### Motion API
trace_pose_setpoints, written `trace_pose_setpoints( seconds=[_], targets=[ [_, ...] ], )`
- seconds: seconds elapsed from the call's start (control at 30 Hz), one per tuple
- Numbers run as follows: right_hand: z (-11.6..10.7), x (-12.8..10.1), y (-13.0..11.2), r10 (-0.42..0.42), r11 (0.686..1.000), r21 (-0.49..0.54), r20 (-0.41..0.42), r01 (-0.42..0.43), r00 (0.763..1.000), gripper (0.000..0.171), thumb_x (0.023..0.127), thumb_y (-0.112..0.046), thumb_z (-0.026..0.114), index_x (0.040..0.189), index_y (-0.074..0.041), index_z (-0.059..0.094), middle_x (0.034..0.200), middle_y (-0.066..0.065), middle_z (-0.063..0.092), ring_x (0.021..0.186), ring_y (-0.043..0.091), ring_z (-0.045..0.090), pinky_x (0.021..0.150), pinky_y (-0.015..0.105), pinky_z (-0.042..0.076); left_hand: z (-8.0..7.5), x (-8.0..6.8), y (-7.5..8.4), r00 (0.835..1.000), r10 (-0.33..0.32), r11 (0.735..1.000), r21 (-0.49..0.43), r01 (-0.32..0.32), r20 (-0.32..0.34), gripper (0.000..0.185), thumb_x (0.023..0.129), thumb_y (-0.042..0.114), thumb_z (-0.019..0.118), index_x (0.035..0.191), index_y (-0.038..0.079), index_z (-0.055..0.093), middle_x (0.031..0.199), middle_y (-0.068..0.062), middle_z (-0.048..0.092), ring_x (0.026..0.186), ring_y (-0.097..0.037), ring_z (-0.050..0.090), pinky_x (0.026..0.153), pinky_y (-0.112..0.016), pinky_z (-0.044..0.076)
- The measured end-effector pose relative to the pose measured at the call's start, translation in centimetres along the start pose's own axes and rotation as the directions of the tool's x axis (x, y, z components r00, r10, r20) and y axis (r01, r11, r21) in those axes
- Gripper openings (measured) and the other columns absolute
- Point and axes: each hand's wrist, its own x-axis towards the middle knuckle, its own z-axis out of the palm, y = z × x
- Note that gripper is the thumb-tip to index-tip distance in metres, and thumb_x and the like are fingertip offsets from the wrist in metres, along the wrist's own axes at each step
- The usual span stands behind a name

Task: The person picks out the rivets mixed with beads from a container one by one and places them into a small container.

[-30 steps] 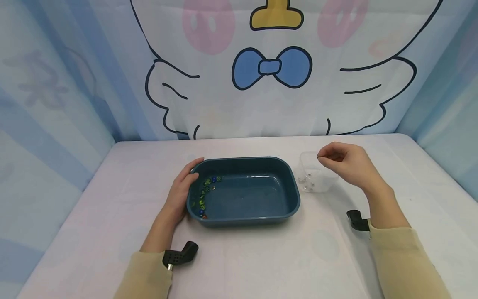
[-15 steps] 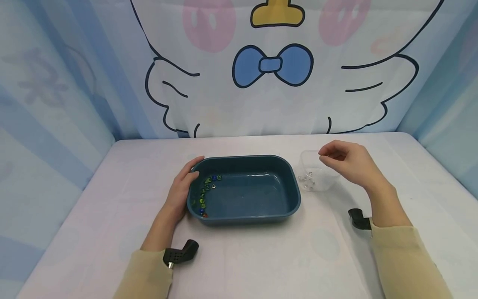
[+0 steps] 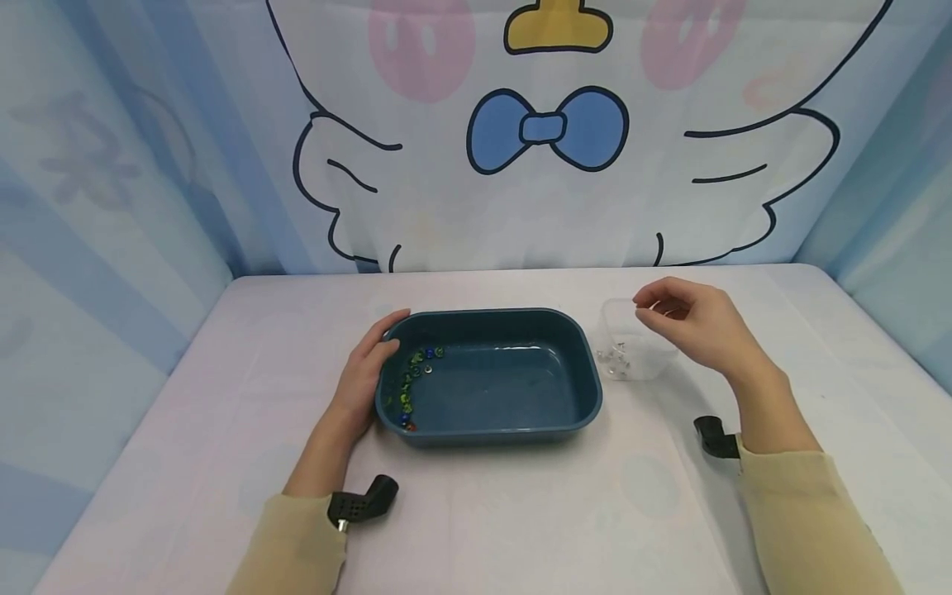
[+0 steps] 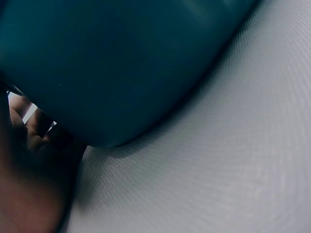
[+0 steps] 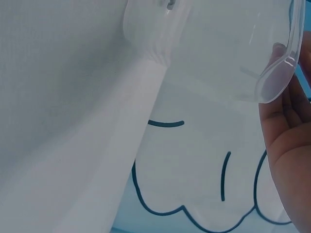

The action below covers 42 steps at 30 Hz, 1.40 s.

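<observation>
My left hand (image 3: 360, 376) grips the left rim of a dark blue-green plastic basin (image 3: 491, 438), thumb over the edge and fingers outside. Green and blue glass beads (image 3: 406, 397), an orange one and a small silvery ring-like piece (image 3: 428, 369) lie toward the basin's left end. My right hand (image 3: 692, 322) is at the upper right of a clear plastic box (image 3: 632, 355), fingers bent, thumb and index tips slightly apart; nothing shows between them. Through the clear wall, the right wrist view shows the thumb (image 5: 278, 80). Small shiny bits (image 3: 616, 359) lie in the box.
A pale cloth covers the table (image 3: 521, 521). Behind it hangs a printed curtain (image 3: 550, 215) with a blue bow tie; pale blue curtains (image 3: 104, 273) close both sides. The basin stands just left of the clear box. Black wrist cameras (image 3: 364, 500) sit at both cuffs.
My right thumb and index finger, pinched together a second ago, have parted slightly. The left hand stays on the basin, and the whole view has shifted a little.
</observation>
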Motion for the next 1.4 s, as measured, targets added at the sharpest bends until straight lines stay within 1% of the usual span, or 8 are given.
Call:
trace_pose_setpoints(
  seconds=[0.3, 0.53, 0.77, 1.03, 1.23, 1.4],
  targets=[
    [0.1, 0.0, -0.3, -0.023, 1.0, 0.009, -0.036, 0.024, 0.999, 0.019, 0.098, -0.014, 0.065, 0.112, -0.002, 0.069, 0.103, 0.011, 0.068, 0.089, 0.024, 0.057, 0.072, 0.018, 0.044, 0.0, 0.0, -0.1, 1.0, 0.008, 1.0, 0.014, -0.008, -0.009, 0.048, 0.106, 0.016, 0.036, 0.153, 0.018, 0.044, 0.154, -0.003, 0.041, 0.142, -0.019, 0.033, 0.117, -0.042, 0.023],
    [0.0, 0.0, -0.7, -0.033, 0.999, 0.023, -0.048, 0.034, 0.998, 0.021, 0.098, -0.016, 0.065, 0.114, -0.003, 0.069, 0.104, 0.01, 0.068, 0.09, 0.022, 0.057, 0.073, 0.017, 0.044, 0.1, -0.1, 0.1, 1.0, 0.004, 1.0, 0.028, -0.004, -0.023, 0.048, 0.105, 0.016, 0.037, 0.152, 0.018, 0.045, 0.155, -0.002, 0.042, 0.143, -0.019, 0.032, 0.117, -0.043, 0.02],
    [0.2, 0.4, -1.4, -0.075, 0.996, 0.034, -0.061, 0.078, 0.995, 0.019, 0.098, -0.015, 0.066, 0.112, -0.003, 0.07, 0.102, 0.009, 0.069, 0.087, 0.02, 0.057, 0.073, 0.017, 0.044, 0.1, -0.1, 0.1, 1.0, 0.003, 0.999, 0.049, -0.002, -0.026, 0.047, 0.106, 0.017, 0.037, 0.152, 0.019, 0.045, 0.155, -0.002, 0.042, 0.143, -0.019, 0.031, 0.118, -0.044, 0.019],
    [0.5, 0.9, -1.9, -0.083, 0.995, 0.059, -0.037, 0.085, 0.996, 0.02, 0.096, -0.014, 0.068, 0.114, -0.004, 0.07, 0.104, 0.01, 0.069, 0.088, 0.022, 0.056, 0.073, 0.017, 0.043, 0.0, -0.2, -0.1, 1.0, 0.003, 0.999, 0.053, -0.002, -0.029, 0.046, 0.106, 0.017, 0.037, 0.152, 0.019, 0.046, 0.155, -0.002, 0.041, 0.144, -0.019, 0.03, 0.118, -0.044, 0.018],
    [0.5, 1.2, -2.4, -0.059, 0.997, 0.053, -0.03, 0.061, 0.998, 0.019, 0.096, -0.013, 0.067, 0.113, -0.006, 0.07, 0.103, 0.007, 0.069, 0.088, 0.022, 0.057, 0.074, 0.022, 0.044, 0.0, -0.1, 0.0, 1.0, 0.005, 0.999, 0.05, -0.004, -0.024, 0.046, 0.106, 0.018, 0.036, 0.152, 0.019, 0.046, 0.155, -0.002, 0.041, 0.144, -0.019, 0.03, 0.118, -0.044, 0.018],
    [0.7, 1.6, -2.9, -0.073, 0.996, 0.045, -0.02, 0.074, 0.997, 0.019, 0.096, -0.013, 0.066, 0.113, -0.006, 0.07, 0.102, 0.007, 0.069, 0.088, 0.022, 0.057, 0.074, 0.024, 0.044, 0.0, -0.1, 0.0, 1.0, 0.002, 0.999, 0.033, -0.001, -0.021, 0.046, 0.106, 0.017, 0.036, 0.152, 0.019, 0.046, 0.154, -0.002, 0.042, 0.142, -0.019, 0.033, 0.118, -0.043, 0.02]
  ],
)
